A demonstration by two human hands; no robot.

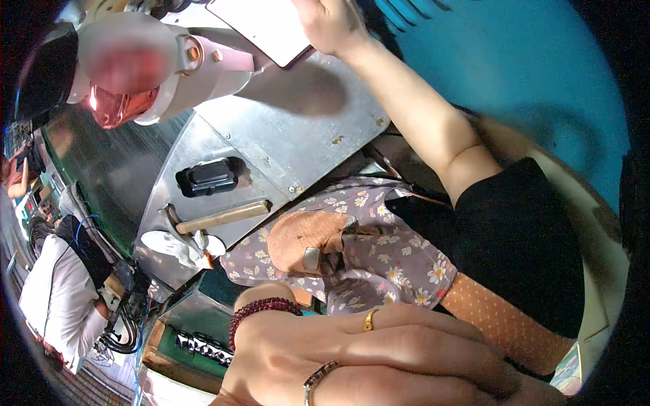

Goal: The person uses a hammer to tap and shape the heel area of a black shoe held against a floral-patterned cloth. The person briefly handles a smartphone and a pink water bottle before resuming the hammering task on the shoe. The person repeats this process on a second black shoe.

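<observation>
My right hand [332,24] is at the top edge, its bare forearm coming from a black sleeve. Its fingers close on the edge of a flat white panel [264,27] with a dark rim; some fingers are cut off by the picture's edge. Very near the camera, my left hand [379,358] fills the bottom, back outward. It wears a dark red bead bracelet [264,311] and two rings. Its fingers stretch toward the lower right and appear to hold nothing; the tips are hidden in the dark rim. Floral cloth [393,271] covers my lap.
A metal worktop [284,142] carries a black plastic tray [210,177], a wooden-handled hammer [223,216] and crumpled white cloth [176,247]. A pink and white machine part [210,78] stands over it. At far left sits a person in white [57,291]. Blue-green flooring [514,74] lies right.
</observation>
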